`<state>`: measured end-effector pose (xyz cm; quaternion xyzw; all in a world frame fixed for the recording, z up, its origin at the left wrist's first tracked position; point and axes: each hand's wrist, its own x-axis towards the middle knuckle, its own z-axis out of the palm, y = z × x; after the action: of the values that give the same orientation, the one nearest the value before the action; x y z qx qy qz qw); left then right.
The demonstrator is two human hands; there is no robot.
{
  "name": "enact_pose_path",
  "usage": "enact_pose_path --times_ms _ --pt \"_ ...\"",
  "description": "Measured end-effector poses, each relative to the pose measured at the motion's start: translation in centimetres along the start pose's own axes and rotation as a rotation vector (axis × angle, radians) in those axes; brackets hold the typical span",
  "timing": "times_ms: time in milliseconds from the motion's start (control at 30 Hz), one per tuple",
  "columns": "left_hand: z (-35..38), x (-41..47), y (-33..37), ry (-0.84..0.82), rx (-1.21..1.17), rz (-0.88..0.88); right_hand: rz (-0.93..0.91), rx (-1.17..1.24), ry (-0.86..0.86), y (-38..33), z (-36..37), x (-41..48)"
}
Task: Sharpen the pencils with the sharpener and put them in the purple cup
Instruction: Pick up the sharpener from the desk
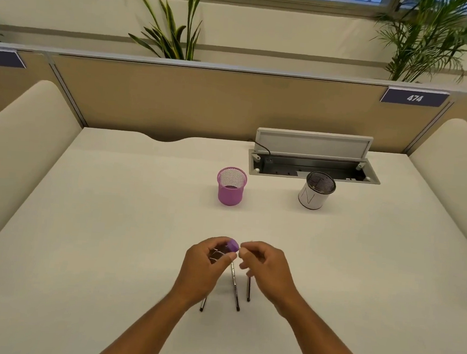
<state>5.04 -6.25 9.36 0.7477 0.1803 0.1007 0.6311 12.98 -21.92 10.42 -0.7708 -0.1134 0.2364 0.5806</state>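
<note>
The left hand (205,269) holds the sharpener (231,246) just above the desk (111,223), its grip clamped on the clear body with the purple cap turned towards the right hand (267,269). The right hand sits just beside the cap with its thumb and forefinger drawn together. Its grip is curled, but I cannot tell whether it holds anything.

Three pencils lie on the desk under and between the hands, dark ends pointing towards the person. The left pencil (202,304) shows from under the left wrist, the middle pencil (234,286) lies between the hands, and the right pencil (249,288) lies below the right fingers.

The purple cup (231,187) stands upright farther back on the desk, well apart from the hands. To its right, near the open cable box (311,166), stands a white cup (313,197) with a dark mesh rim.
</note>
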Motion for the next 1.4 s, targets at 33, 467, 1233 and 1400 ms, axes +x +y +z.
enact_pose_path --times_ms 33,467,1233,1400 --pt "0.0 0.0 -0.2 -0.002 0.017 0.008 -0.023 -0.035 -0.009 0.1 0.1 0.2" --pt "0.1 -0.6 -1.8 0.002 0.211 0.092 -0.118 -0.195 -0.043 1.3 1.2 0.6" --pt "-1.2 -0.5 -4.0 0.14 0.059 -0.091 0.221 -0.742 0.171 6.2 1.1 1.5" --pt "-1.6 -0.7 -4.2 0.13 0.036 -0.124 0.244 -0.746 0.207 6.5 0.9 1.9"
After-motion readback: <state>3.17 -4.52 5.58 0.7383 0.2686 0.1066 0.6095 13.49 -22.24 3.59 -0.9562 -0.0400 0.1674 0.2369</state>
